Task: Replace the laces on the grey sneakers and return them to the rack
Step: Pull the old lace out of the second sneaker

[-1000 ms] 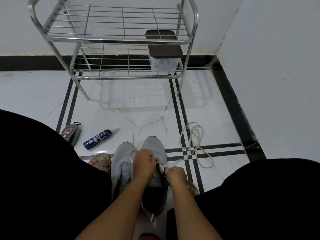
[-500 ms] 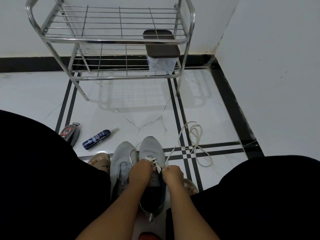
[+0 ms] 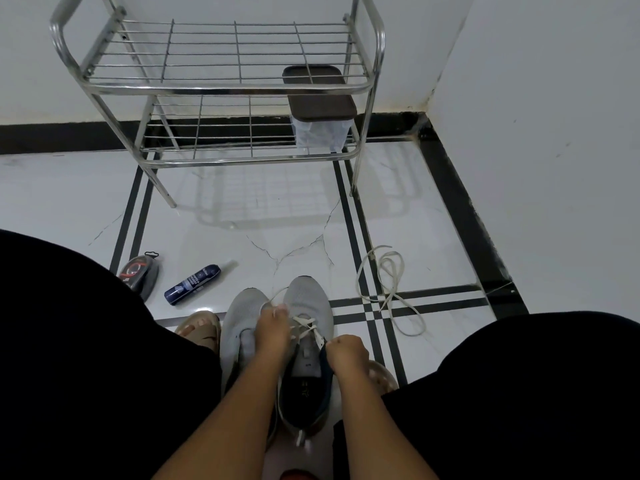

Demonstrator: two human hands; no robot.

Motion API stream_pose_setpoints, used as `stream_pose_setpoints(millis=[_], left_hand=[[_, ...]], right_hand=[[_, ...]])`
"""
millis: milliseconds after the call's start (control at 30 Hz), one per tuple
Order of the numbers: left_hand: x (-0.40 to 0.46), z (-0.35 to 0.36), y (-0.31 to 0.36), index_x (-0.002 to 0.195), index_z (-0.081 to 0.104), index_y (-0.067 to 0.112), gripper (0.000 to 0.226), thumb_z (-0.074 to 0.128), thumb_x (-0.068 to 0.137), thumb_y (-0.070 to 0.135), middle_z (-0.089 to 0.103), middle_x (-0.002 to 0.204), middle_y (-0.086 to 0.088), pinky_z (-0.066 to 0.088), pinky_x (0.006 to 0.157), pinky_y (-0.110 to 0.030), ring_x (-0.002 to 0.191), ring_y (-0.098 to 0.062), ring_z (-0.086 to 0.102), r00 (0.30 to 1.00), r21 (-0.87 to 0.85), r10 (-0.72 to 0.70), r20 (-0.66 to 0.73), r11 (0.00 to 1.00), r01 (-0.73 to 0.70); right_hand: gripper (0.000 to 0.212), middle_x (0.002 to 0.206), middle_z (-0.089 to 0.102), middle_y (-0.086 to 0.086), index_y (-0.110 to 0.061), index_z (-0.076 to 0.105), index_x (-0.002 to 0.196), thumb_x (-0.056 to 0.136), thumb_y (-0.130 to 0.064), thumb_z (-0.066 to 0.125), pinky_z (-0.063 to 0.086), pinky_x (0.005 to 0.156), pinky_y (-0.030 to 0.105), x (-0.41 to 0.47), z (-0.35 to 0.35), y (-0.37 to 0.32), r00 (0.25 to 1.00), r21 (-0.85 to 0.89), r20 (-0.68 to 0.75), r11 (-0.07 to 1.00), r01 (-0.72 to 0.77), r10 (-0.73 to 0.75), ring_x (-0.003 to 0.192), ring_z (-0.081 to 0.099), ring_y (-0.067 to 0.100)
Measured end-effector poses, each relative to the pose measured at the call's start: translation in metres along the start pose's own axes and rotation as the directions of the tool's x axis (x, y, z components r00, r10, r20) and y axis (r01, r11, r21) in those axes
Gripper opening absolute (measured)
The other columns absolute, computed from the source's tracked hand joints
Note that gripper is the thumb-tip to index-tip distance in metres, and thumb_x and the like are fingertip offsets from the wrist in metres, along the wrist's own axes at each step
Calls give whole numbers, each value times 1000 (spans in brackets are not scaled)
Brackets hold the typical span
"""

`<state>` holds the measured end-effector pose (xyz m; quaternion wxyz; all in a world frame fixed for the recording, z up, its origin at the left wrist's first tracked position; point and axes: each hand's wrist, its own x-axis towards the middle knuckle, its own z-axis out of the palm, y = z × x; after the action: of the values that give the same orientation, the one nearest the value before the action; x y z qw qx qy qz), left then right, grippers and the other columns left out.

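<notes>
- Two grey sneakers stand side by side on the white floor [image 3: 242, 216] between the person's knees, toes pointing away: the right sneaker [image 3: 308, 341] is partly laced, the left sneaker [image 3: 239, 337] lies just beside it.
- The left hand [image 3: 273, 332] lies over the gap between the shoes, fingers curled around the white lace [image 3: 306, 325] at the lower eyelets; a loose strand loops forward past the fingertips over the toe.
- The right hand [image 3: 346, 351] sits at the right edge of the same shoe's opening, fingers curled tight; it seems to pinch the lace end or the collar, which of the two I cannot tell.
- A sandalled foot [image 3: 201, 329] touches the left shoe's outer side.
- Well right of the shoes a spare lace [image 3: 391, 289] lies tangled across the black tile lines.
- To the left lie a blue spray bottle [image 3: 192, 280] and, near the knee, a dark shoe-polish sponge [image 3: 138, 273].
- Open floor stretches ahead to the metal rack [image 3: 214, 84] against the wall; both tiers are bare except for a lidded clear container [image 3: 320, 116] at the lower tier's right end.
</notes>
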<state>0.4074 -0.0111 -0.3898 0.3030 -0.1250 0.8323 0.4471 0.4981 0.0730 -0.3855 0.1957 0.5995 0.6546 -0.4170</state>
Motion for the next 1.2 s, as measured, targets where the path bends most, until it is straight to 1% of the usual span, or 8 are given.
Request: stream_pose_setpoints(millis=[67, 167, 233, 400, 667, 833, 1067, 1200], left_hand=[[9, -11, 14, 128, 48, -3, 44, 46, 98, 29, 53, 129, -25, 44, 95, -42, 116, -38, 53, 988, -178, -84, -133, 982, 59], [10, -28, 37, 150, 19, 1, 73, 58, 93, 25, 23, 155, -19, 23, 117, -44, 143, -34, 23, 930, 350, 216, -297, 931, -104], [4, -30, 44, 143, 37, 8, 55, 57, 93, 22, 41, 144, -15, 39, 106, -43, 131, -31, 42, 896, 539, 409, -172, 800, -262], [-18, -10, 4, 106, 63, 12, 35, 60, 87, 41, 64, 113, -8, 46, 83, -31, 108, -25, 59, 948, 739, 145, 282, 597, -311], [-15, -16, -13, 100, 74, 11, 24, 59, 91, 28, 71, 104, -10, 48, 80, -28, 101, -26, 65, 984, 574, 42, 172, 808, -135], [-8, -19, -18, 101, 75, 13, 20, 62, 91, 25, 72, 105, -8, 49, 84, -27, 101, -23, 65, 983, 507, -5, 182, 857, -90], [-8, -23, -23, 109, 72, 12, 26, 56, 91, 22, 66, 118, -12, 49, 89, -29, 109, -29, 61, 992, 518, -61, 110, 855, -5], [-8, -17, -23, 106, 73, 17, 21, 61, 90, 24, 68, 115, -8, 49, 90, -28, 109, -25, 62, 986, 508, -64, 154, 861, -24]], right_hand=[[27, 114, 66, 14, -6, 66, 109, 90, -15, 49, 55, 85, 34, 1, -2, 0, 1000, 37, 13, 999, -20, 20, 104, 63, 31], [19, 117, 64, 15, -4, 62, 102, 88, -12, 51, 53, 84, 31, 2, -5, -2, 996, 39, 64, 997, -62, 59, 107, 62, 30], [19, 117, 65, 16, -4, 62, 102, 86, -10, 54, 54, 87, 34, 2, -6, -5, 993, 70, 94, 994, -80, 73, 106, 63, 31], [33, 122, 63, 15, -4, 60, 120, 90, -15, 50, 52, 84, 32, -1, -6, -4, 993, 30, 113, 999, 10, -14, 109, 61, 29], [30, 120, 55, 6, -22, 52, 120, 90, -20, 49, 44, 78, 31, -11, 2, -6, 915, -369, -39, 857, 360, -401, 109, 56, 27], [38, 136, 38, 5, -26, 52, 130, 92, -34, 49, 41, 96, 39, -7, 26, -7, 815, -516, 222, 645, 564, -535, 122, 43, 28], [42, 99, 68, 16, -4, 65, 93, 91, -42, 47, 56, 86, 46, 6, -5, -15, 998, 487, -63, 873, 15, 18, 92, 66, 35], [28, 107, 67, 6, -17, 66, 105, 89, -36, 54, 47, 76, 31, 2, 10, -19, 938, -258, -20, 909, 329, -345, 98, 61, 26]])
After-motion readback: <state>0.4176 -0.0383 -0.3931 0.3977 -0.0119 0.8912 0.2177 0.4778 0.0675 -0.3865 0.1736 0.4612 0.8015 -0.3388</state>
